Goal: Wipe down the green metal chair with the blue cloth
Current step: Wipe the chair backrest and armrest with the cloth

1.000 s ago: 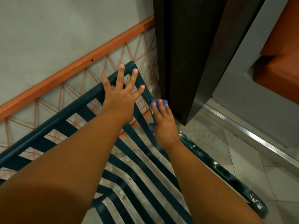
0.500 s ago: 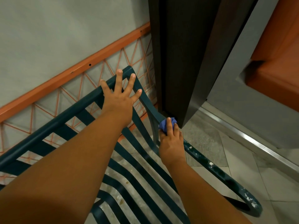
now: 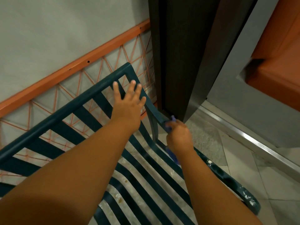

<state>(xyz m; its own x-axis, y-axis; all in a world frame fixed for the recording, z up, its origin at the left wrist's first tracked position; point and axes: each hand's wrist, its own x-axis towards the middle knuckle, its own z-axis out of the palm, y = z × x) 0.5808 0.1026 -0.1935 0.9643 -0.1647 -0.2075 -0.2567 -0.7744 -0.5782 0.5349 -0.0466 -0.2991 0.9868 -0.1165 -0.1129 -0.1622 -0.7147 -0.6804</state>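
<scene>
Hands of a person are both on the green metal chair [image 3: 97,114], seen from above. The left hand [image 3: 128,104] lies on the backrest, near its upper right corner, with the fingers spread and straight; the fingertips [image 3: 133,82] reach to the top rail. The right hand [image 3: 179,137] has its fingers curled around the blue cloth [image 3: 172,118], and it presses the cloth on the right armrest, at the place where the armrest joins the backrest. One small part of the cloth shows above the knuckles, and another part hangs under the wrist, beside the seat slats. The armrest continues toward the front right corner of the chair, where its paint is chipped with white spots. Just beside the right hand stands a dark door frame [image 3: 178,54]. Behind the backrest there is an orange rail [image 3: 78,64] with thin orange wires, in front of a grey wall [image 3: 56,30]. Under the seat slats the tiled floor [image 3: 235,159] is visible.
</scene>
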